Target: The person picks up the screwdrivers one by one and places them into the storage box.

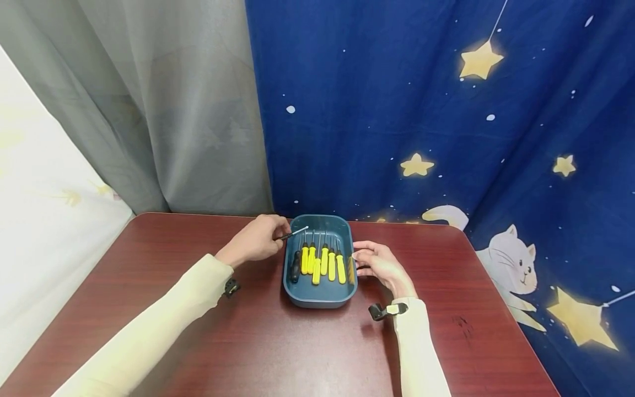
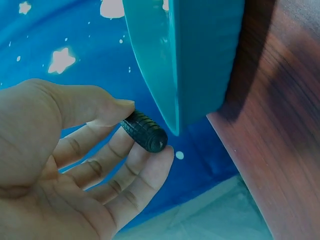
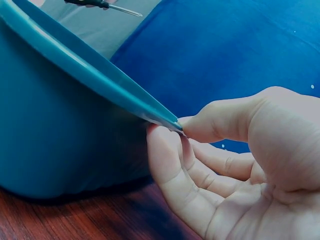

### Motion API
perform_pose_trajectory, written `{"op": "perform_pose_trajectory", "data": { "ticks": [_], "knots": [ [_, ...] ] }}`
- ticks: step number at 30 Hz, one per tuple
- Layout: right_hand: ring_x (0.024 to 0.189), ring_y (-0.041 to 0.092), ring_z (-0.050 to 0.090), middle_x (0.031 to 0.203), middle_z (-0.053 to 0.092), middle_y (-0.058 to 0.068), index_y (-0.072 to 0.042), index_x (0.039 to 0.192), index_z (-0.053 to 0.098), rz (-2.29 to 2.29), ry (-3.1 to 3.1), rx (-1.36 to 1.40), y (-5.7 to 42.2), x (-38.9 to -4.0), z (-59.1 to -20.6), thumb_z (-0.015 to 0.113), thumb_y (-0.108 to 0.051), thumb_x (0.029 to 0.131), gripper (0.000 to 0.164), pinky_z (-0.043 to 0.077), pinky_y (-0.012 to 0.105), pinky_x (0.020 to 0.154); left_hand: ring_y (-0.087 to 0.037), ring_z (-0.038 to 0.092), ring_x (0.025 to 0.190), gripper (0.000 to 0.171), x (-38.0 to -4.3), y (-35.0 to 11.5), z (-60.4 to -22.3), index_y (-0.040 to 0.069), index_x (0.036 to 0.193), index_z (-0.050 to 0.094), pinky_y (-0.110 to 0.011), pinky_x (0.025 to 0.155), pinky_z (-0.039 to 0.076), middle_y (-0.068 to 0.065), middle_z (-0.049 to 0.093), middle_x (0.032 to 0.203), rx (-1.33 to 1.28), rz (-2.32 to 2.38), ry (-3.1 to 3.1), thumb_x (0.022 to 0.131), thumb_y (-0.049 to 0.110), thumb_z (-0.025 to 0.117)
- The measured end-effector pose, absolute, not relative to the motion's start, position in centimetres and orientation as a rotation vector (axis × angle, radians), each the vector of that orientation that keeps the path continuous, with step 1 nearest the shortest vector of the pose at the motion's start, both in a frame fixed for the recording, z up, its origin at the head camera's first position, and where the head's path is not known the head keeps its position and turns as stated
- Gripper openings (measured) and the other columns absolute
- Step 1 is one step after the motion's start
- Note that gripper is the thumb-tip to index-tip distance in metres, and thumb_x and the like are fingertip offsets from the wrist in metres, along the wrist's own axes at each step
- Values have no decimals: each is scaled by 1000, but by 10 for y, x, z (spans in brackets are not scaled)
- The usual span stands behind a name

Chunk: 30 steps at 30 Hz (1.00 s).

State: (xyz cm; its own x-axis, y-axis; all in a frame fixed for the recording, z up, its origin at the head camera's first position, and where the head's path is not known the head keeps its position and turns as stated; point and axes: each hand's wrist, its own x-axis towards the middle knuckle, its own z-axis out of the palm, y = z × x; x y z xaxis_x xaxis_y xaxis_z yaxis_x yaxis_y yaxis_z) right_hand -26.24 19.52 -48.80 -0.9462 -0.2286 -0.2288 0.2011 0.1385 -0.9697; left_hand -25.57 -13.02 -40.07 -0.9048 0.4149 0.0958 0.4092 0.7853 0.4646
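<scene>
My left hand [image 1: 260,238] pinches a screwdriver [image 1: 284,237] by its black handle, over the left rim of a blue plastic bin [image 1: 317,303]. The shaft points right, above the bin's inside. In the left wrist view the ribbed end of the black handle [image 2: 145,132] shows between thumb and fingers. With thumb and fingers, my right hand [image 1: 381,263] grips the bin's right rim [image 3: 150,110]. Inside the bin lie several screwdrivers with yellow handles [image 1: 331,266], their shafts toward the back. Another tool with a black handle [image 1: 295,267] lies along the left wall.
The bin stands on a reddish-brown wooden table [image 1: 317,353], near its back edge. Behind hang a grey curtain [image 1: 208,110] and a blue star-patterned curtain [image 1: 357,110]. A yellowish patch [image 1: 351,270] shows on the bin's right inner wall, possibly a reflection.
</scene>
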Motion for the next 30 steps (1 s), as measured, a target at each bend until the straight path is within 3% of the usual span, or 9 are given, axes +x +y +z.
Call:
{"op": "perform_pose_trajectory", "data": {
  "ticks": [10, 23, 30],
  "knots": [
    [80, 17, 68, 92, 69, 7, 1, 138, 56, -1872, 2106, -30, 195, -261, -487, 62, -5, 96, 43, 63, 32, 72, -18, 55, 74, 26, -255, -108, -397, 8, 108, 71, -30, 67, 47, -2, 60, 83, 800, 579, 2906, 84, 1, 62],
    [80, 18, 67, 96, 69, 8, 1, 139, 56, -1872, 2118, -34, 196, -260, -487, 62, -6, 96, 44, 62, 32, 71, -15, 58, 74, 28, -252, -77, -399, 10, 113, 72, -27, 65, 51, 0, 63, 84, 831, 411, 2789, 86, 5, 67],
    [80, 17, 67, 105, 68, 16, 2, 140, 55, -1875, 2113, -39, 195, -260, -486, 61, -5, 96, 45, 62, 31, 71, -16, 58, 72, 23, -251, -65, -399, 12, 104, 73, -28, 62, 52, 0, 62, 80, 893, 354, 2751, 83, 5, 69]
  ]
}}
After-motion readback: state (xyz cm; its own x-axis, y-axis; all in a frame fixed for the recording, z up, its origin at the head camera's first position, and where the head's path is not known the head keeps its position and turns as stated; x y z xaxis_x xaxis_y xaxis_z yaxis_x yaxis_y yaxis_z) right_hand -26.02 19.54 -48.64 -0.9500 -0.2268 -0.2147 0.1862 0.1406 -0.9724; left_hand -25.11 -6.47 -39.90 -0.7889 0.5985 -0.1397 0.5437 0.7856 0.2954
